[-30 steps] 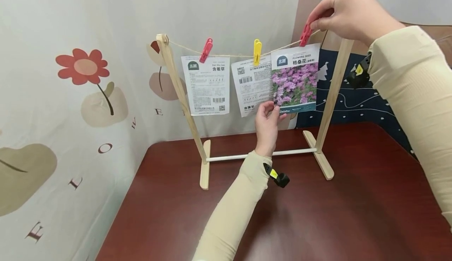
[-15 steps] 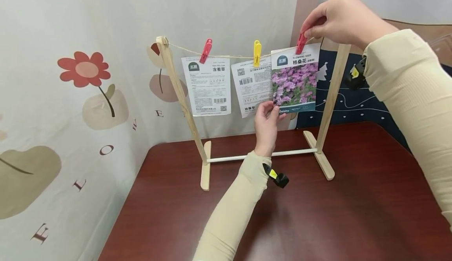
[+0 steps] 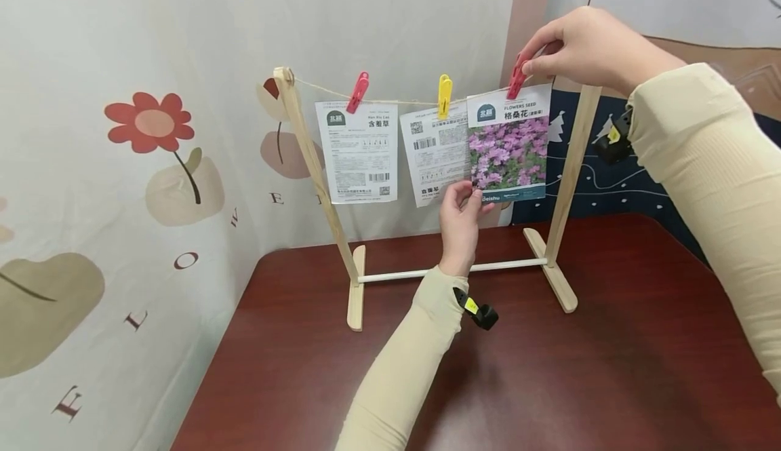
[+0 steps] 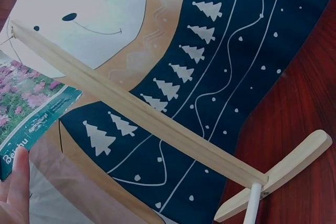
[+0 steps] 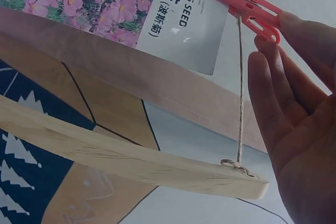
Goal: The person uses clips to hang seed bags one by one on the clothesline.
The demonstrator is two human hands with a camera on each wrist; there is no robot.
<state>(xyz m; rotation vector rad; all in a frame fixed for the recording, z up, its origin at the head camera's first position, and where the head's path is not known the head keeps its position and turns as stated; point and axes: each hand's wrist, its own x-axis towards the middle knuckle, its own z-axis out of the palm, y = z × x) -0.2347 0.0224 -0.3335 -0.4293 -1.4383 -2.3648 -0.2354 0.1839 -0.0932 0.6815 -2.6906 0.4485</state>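
Note:
A seed packet with pink flowers (image 3: 509,156) is at the right part of a string (image 3: 317,87) tied between two wooden posts. My left hand (image 3: 459,227) pinches its lower left corner, the thumb on the printed front. At the packet's top edge my right hand (image 3: 594,47) pinches a red clothespin (image 3: 516,83) by its handle end. In the right wrist view the red clothespin (image 5: 249,9) crosses the string, its nose over the packet's white top. Left of it hang two more packets: one (image 3: 421,156) under a yellow clothespin (image 3: 445,95), one (image 3: 360,156) under another red clothespin (image 3: 358,91).
The wooden stand has a right post (image 3: 570,173), a left post (image 3: 314,166) and a white lower rod (image 3: 390,276). It stands on a dark red table (image 3: 518,369). A printed curtain (image 3: 201,44) hangs close behind.
My right hand has moved down and slightly left with the red clothespin, to the packet's top edge. My left hand keeps its pinch on the packet. The view has shifted a little.

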